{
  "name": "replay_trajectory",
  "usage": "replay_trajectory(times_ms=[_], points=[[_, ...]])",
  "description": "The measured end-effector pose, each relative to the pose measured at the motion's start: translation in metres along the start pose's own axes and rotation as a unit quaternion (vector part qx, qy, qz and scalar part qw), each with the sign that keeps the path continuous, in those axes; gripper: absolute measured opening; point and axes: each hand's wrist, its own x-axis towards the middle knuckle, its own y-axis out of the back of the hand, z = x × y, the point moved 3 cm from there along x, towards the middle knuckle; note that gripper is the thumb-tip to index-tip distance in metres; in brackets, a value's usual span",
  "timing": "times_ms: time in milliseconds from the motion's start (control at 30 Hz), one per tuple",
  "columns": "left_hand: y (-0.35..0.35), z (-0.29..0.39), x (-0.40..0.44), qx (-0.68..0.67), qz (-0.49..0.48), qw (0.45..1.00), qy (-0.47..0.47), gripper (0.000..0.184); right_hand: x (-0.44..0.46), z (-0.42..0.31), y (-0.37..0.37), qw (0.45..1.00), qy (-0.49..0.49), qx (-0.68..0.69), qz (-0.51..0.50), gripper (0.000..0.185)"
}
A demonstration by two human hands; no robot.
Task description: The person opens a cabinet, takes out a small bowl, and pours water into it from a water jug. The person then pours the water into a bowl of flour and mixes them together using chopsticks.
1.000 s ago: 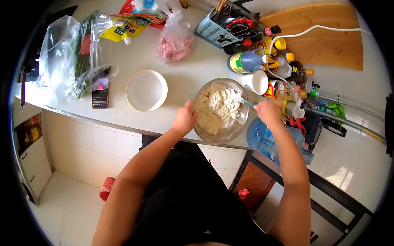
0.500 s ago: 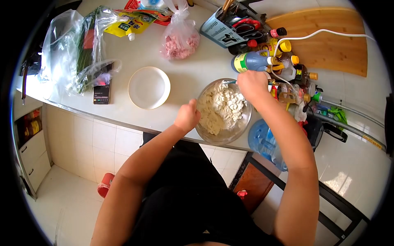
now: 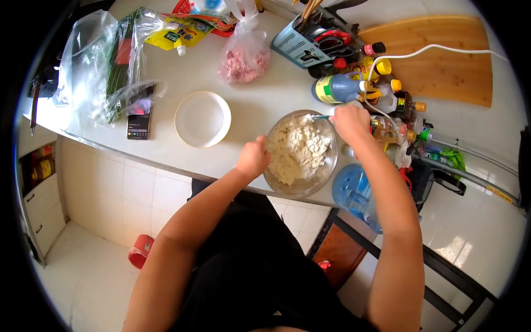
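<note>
A shiny metal mixing bowl (image 3: 331,166) stands near the counter's front edge, holding lumpy, shaggy white dough (image 3: 301,146). My left hand (image 3: 254,157) is closed on the bowl's left rim. My right hand (image 3: 352,123) is wrapped round a thin teal-handled utensil (image 3: 322,117) at the bowl's upper right. Its inner end reaches the dough, and its kind cannot be made out. Left of the metal bowl sits a white bowl (image 3: 203,119) with a pale inside.
A bag of pink minced meat (image 3: 244,62), a phone (image 3: 138,125) and plastic-wrapped greens (image 3: 123,61) lie farther back and left. On the right crowd a blue utensil basket (image 3: 301,47), sauce bottles (image 3: 337,87), a large blue water jug (image 3: 354,188) and a wooden board (image 3: 437,58).
My right hand has moved slightly right and toward me, drawing the utensil outward past the bowl's upper right rim. The left hand stays at the left rim.
</note>
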Motion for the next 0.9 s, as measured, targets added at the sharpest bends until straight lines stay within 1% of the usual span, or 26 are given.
replay_trajectory(times_ms=[33,100,133,167,200,300,367,433,467,500,533,567,600,633,667,700,733,767,800,833,900], points=[[0.000,0.000,-0.001,0.005,0.007,1.000,-0.006,0.017,-0.003,0.004,-0.011,1.000,-0.002,0.003,-0.003,0.023],[-0.001,0.002,-0.001,0.004,0.011,1.000,-0.017,0.016,-0.014,0.031,-0.046,0.998,-0.053,0.013,0.015,0.026],[-0.002,0.001,-0.001,-0.007,0.014,1.000,-0.007,0.016,-0.026,0.046,-0.066,0.990,-0.119,0.059,-0.036,0.028],[-0.002,0.000,-0.002,-0.018,0.017,1.000,0.006,0.016,-0.044,0.050,-0.086,0.990,-0.123,0.069,-0.027,0.029],[-0.003,0.001,-0.003,-0.019,0.018,1.000,0.009,0.016,-0.064,0.048,-0.100,0.989,-0.127,0.080,-0.019,0.030],[0.000,0.004,-0.007,-0.033,0.043,0.998,0.010,0.016,-0.102,0.025,-0.118,0.979,-0.172,0.086,-0.071,0.029],[-0.002,0.006,-0.007,-0.034,0.054,0.997,0.038,0.017,-0.114,0.014,-0.125,0.978,-0.175,0.095,-0.070,0.029],[-0.004,0.005,-0.004,-0.033,0.040,0.998,0.037,0.016,-0.120,-0.001,-0.119,0.977,-0.141,0.108,-0.118,0.028],[-0.004,0.002,-0.004,-0.030,0.027,0.998,0.043,0.015,-0.120,-0.007,-0.111,0.977,-0.141,0.110,-0.118,0.028],[-0.003,-0.002,-0.005,-0.026,0.024,0.998,0.045,0.015,-0.123,-0.017,-0.101,0.978,-0.115,0.118,-0.128,0.028],[-0.002,-0.002,-0.004,-0.024,0.023,0.999,0.018,0.017,-0.127,-0.028,-0.094,0.978,-0.090,0.128,-0.139,0.029],[-0.002,-0.001,-0.003,-0.023,0.020,0.999,-0.012,0.019,-0.130,-0.038,-0.090,0.976,-0.095,0.135,-0.142,0.029],[0.001,0.000,-0.003,-0.020,0.013,1.000,-0.016,0.019,-0.129,-0.047,-0.084,0.976,-0.074,0.156,-0.130,0.029],[0.006,0.002,-0.003,-0.019,-0.028,0.999,0.010,0.018,-0.127,-0.056,-0.079,0.976,-0.054,0.176,-0.116,0.030],[0.009,0.005,-0.003,-0.017,-0.067,0.997,0.037,0.017,-0.122,-0.063,-0.077,0.975,-0.058,0.181,-0.117,0.030],[0.014,0.009,-0.005,-0.011,-0.071,0.997,0.037,0.017,-0.114,-0.073,-0.071,0.979,-0.036,0.187,-0.074,0.030],[0.016,0.011,-0.009,-0.092,-0.102,0.987,0.079,0.017,-0.104,-0.081,-0.064,0.981,-0.012,0.193,-0.030,0.030],[0.017,0.011,-0.012,-0.171,-0.131,0.969,0.122,0.016,-0.091,-0.084,-0.056,0.981,-0.023,0.189,-0.040,0.030],[0.015,0.009,-0.013,-0.163,-0.134,0.970,0.122,0.016,-0.076,-0.081,-0.046,0.981,-0.034,0.184,-0.048,0.029],[0.013,0.007,-0.011,-0.143,-0.120,0.976,0.113,0.016,-0.065,-0.074,-0.040,0.979,-0.052,0.195,-0.032,0.029],[0.009,-0.001,-0.012,-0.121,-0.114,0.981,0.103,0.015,-0.052,-0.057,-0.046,0.975,-0.075,0.210,-0.020,0.029]])
